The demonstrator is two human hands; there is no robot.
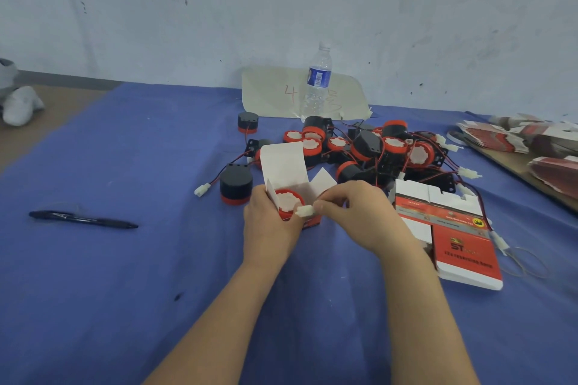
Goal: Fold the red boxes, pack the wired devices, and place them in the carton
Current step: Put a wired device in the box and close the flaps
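My left hand (270,222) grips an open red box (286,167) with its white flaps standing up. A red and black wired device (288,202) sits inside it, white face up. My right hand (356,212) pinches the device's white connector (305,211) at the box's mouth. A heap of wired devices (369,150) lies just behind. Flat red boxes (463,241) lie to the right of my right hand. No carton is in view.
A black pen (83,219) lies at the left on the blue cloth (125,291). A water bottle (317,81) stands at the back by a paper sheet (272,94). Stacks of flat boxes (531,141) rest at the far right. Two loose devices (236,184) sit left of the box.
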